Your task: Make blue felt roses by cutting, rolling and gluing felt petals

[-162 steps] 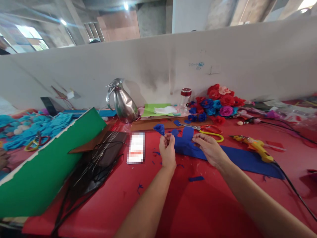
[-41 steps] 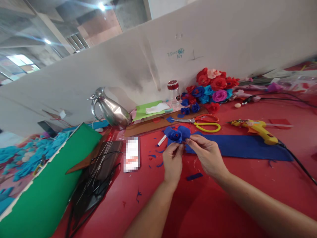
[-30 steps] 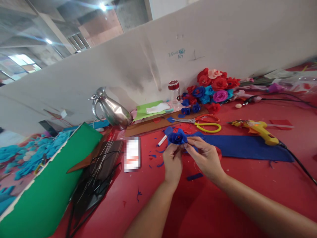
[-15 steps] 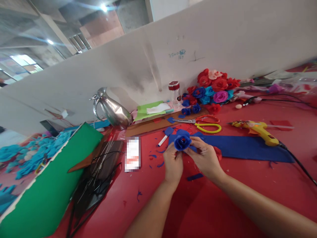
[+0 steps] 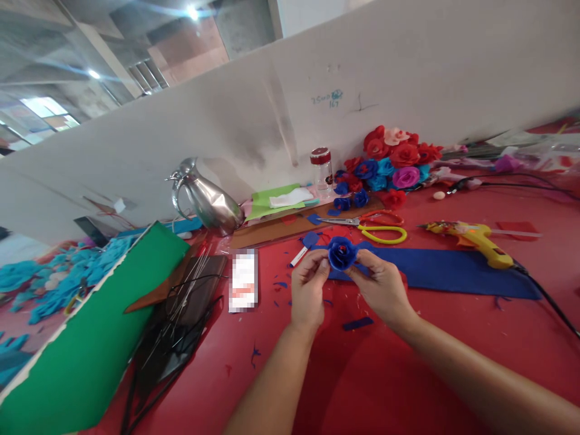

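Note:
A blue foam or paper flower point(image 5: 341, 254) with a small red spot at its centre is held up between my two hands. My left hand point(image 5: 309, 287) pinches its left edge with thumb and fingertips. On the opposite edge my right hand point(image 5: 379, 283) has thumb and fingers closed on the petals. Behind the flower a long blue sheet point(image 5: 446, 272) lies flat on the red table. Scissors point(image 5: 380, 229) with yellow and orange handles rest beyond it, and a yellow glue gun point(image 5: 483, 240) sits on its right part.
A heap of finished flowers point(image 5: 394, 160) and a lidded glass jar point(image 5: 321, 170) stand by the wall. Left of them is a metal jug point(image 5: 203, 199). A blurred-out phone point(image 5: 243, 281), a green board point(image 5: 95, 338) and a dark bag point(image 5: 172, 326) occupy the left side. Blue scraps point(image 5: 357, 324) litter the table.
The flower has moved slightly right and up. My left hand has shifted its hold to the flower's left side, its thumb now showing, and the hands are a little farther apart.

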